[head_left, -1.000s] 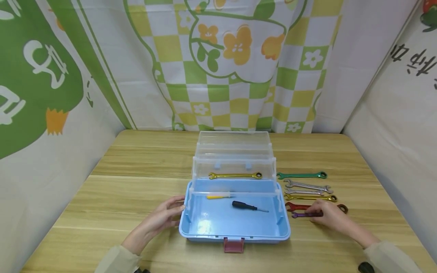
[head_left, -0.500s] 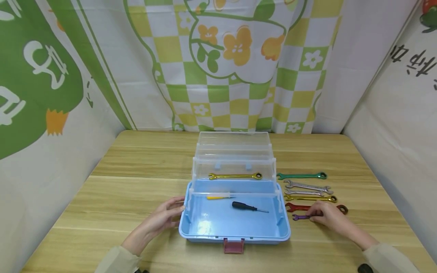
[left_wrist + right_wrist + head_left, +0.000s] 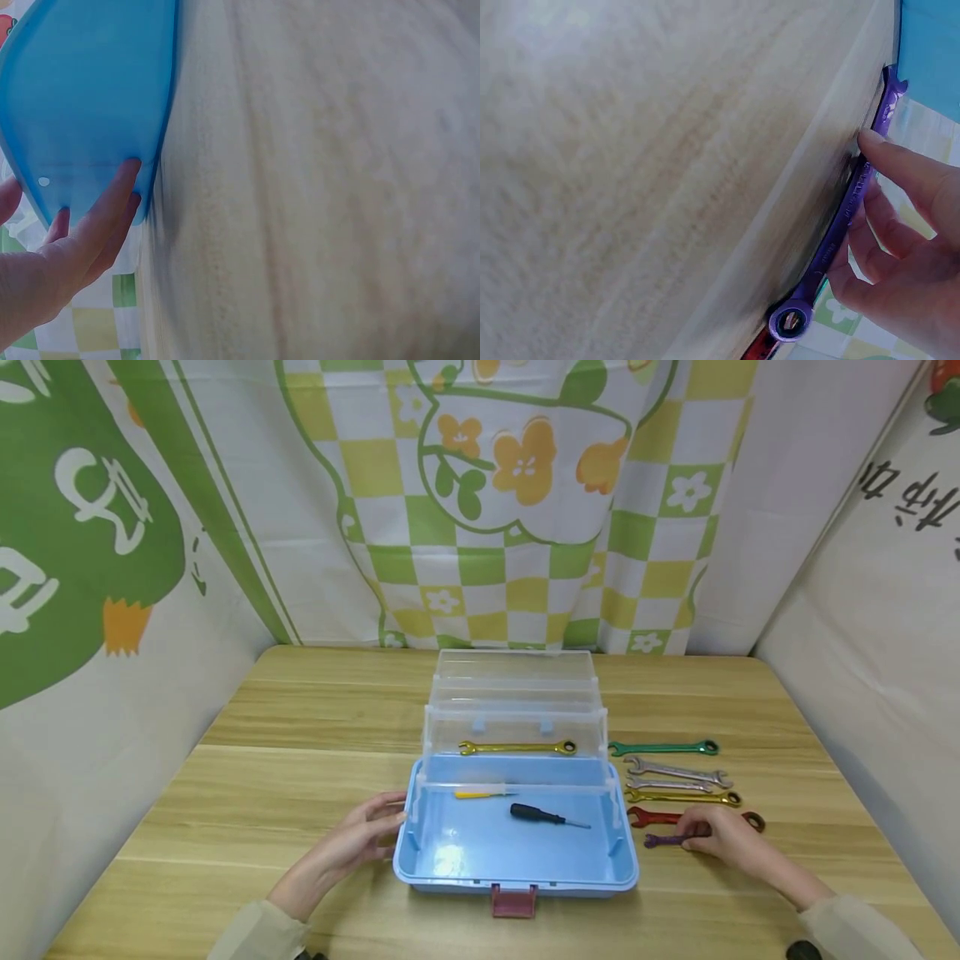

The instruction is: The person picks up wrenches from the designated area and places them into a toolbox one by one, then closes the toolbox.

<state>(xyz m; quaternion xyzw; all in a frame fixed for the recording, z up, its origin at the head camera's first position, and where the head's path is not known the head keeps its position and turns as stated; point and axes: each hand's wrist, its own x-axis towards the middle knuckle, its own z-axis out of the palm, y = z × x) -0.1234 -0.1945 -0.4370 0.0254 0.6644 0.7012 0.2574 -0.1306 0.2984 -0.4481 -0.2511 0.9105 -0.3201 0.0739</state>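
My right hand (image 3: pixel 723 839) pinches a purple combination wrench (image 3: pixel 847 202) between thumb and fingers, low over the table right of the toolbox. In the right wrist view its open end points toward the blue box and its ring end lies near a red wrench (image 3: pixel 759 347). My left hand (image 3: pixel 360 835) rests against the left side of a blue toolbox (image 3: pixel 517 885), fingers fairly straight on the wall, as the left wrist view shows. Inside the box lie a black-handled screwdriver (image 3: pixel 536 812) and a yellow-handled screwdriver (image 3: pixel 472 794). A yellow wrench (image 3: pixel 517 747) lies in its clear tray.
Right of the box lie a green wrench (image 3: pixel 663 747), two silver wrenches (image 3: pixel 678 771) and another yellow wrench (image 3: pixel 682 796). The box's clear tiered trays (image 3: pixel 517 693) stand raised at the back. A maroon latch (image 3: pixel 513 903) hangs at the front.
My right hand has shifted the purple wrench slightly right and toward me, away from the red wrench. The left hand and the toolbox stay where they were.
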